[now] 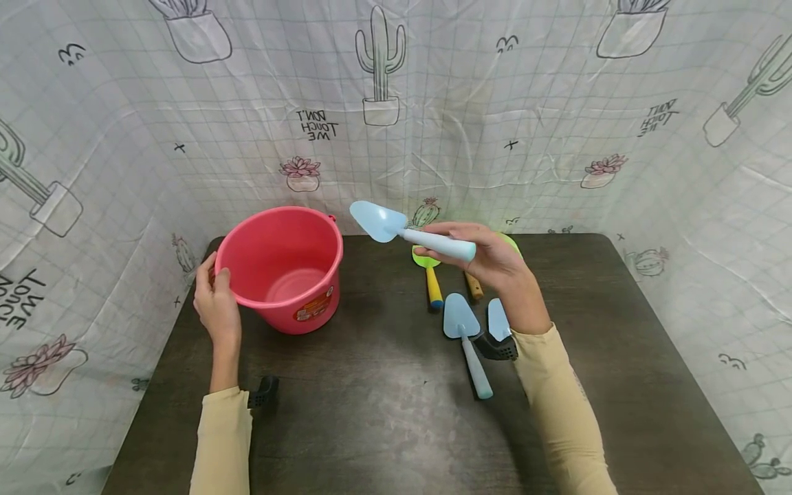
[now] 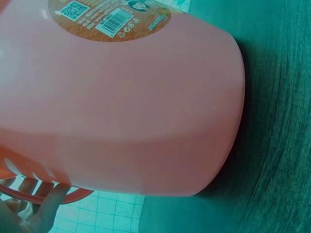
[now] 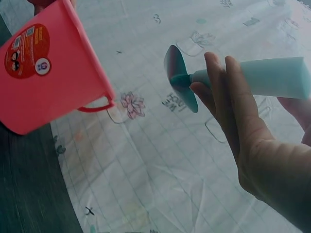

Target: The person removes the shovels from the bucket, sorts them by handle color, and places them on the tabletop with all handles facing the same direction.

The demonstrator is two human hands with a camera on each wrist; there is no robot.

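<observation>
A pink-red bucket [image 1: 322,302] stands at the left of the dark table, its mouth facing up toward me. My left hand [image 1: 218,299] grips its left rim, thumb inside and fingers outside; the left wrist view shows the bucket wall [image 2: 146,97] filling most of the picture. Raised over the table, my right hand [image 1: 489,258] holds a light blue trowel [image 1: 439,243] by the handle. Its blade points left, a short way right of the bucket's rim. In the right wrist view, fingers [image 3: 238,97] lie along the trowel's handle [image 3: 274,77].
Below my right hand, another blue trowel [image 1: 460,317] lies on the table [image 1: 371,412]. Beside it is a blue blade [image 1: 498,320], partly hidden by the wrist camera. Farther back lie a yellow-handled green tool [image 1: 434,285] and a wooden-handled one [image 1: 474,286]. A patterned curtain [image 1: 464,103] encloses the table.
</observation>
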